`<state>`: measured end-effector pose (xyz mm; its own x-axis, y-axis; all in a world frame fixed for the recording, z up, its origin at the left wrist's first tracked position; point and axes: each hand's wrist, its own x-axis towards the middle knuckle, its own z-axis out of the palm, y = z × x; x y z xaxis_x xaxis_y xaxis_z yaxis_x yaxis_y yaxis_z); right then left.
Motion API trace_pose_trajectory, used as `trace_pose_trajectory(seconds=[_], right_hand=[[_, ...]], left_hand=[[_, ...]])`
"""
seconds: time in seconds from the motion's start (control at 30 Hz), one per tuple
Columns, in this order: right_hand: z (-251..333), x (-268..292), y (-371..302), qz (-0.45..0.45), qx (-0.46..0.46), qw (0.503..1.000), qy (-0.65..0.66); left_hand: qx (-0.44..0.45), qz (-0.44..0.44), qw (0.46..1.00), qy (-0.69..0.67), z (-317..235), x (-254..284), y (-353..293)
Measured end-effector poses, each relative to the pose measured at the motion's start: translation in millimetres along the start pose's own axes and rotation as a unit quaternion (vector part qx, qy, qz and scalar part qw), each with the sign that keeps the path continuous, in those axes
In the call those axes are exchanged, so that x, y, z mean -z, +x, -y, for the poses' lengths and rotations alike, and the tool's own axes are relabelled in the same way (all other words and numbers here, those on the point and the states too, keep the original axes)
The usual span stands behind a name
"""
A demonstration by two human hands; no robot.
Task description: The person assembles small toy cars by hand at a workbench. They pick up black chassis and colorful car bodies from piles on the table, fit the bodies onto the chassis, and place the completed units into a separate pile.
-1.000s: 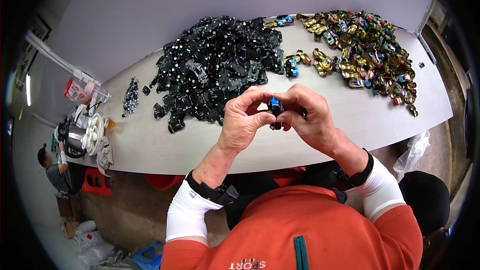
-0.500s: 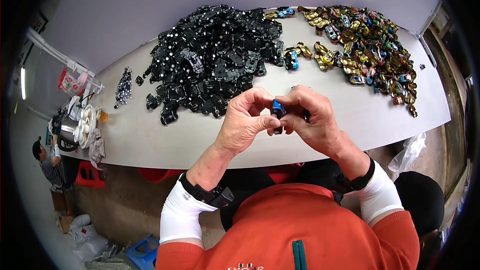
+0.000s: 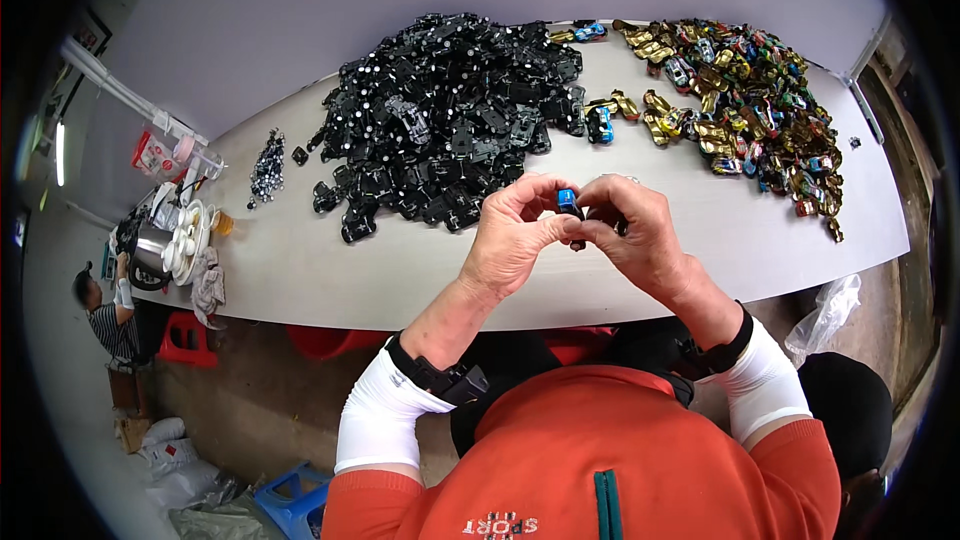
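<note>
A small blue toy car (image 3: 567, 199) with a dark lower part is held up between both hands over the near middle of the table. My left hand (image 3: 512, 245) is closed, its thumb and index finger pinching the car from the left. My right hand (image 3: 640, 232) is closed on the right side, thumb and fingertips pressed to the same car. Fingers hide much of the car's underside. Beyond them rises a big heap of black toy car chassis (image 3: 440, 130). A heap of gold and multicoloured toy car bodies (image 3: 745, 130) spreads at the far right.
Another blue toy car (image 3: 600, 125) lies between the heaps. A small pile of silvery parts (image 3: 267, 170) sits left. White dishes (image 3: 185, 242) and a cloth (image 3: 208, 285) crowd the left end. A person (image 3: 110, 320) is at far left; a dark-capped head (image 3: 848, 410) is at right.
The toy car has tilted between my fingers, so more of its blue top shows and less of its dark part. The whole view has shifted slightly.
</note>
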<state>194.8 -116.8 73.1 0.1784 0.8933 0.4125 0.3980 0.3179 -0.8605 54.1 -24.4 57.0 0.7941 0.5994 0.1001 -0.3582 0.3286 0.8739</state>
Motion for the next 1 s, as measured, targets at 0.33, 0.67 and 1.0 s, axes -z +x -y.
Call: trace_pose_trajectory(seconds=[0.33,0.67,1.0], right_hand=[[-25,-17,-5,-0.028,0.004,0.999,-0.035],[-11,-23,7,0.062,-0.198,0.972,0.114],[-28,3,23,0.097,-0.211,0.969,0.085]], left_hand=[[-0.154,-0.089,0.953,0.243,7,-3,-5],[-0.016,-0.102,0.99,0.099,8,21,-14],[0.066,-0.117,0.99,0.037,15,26,-1]])
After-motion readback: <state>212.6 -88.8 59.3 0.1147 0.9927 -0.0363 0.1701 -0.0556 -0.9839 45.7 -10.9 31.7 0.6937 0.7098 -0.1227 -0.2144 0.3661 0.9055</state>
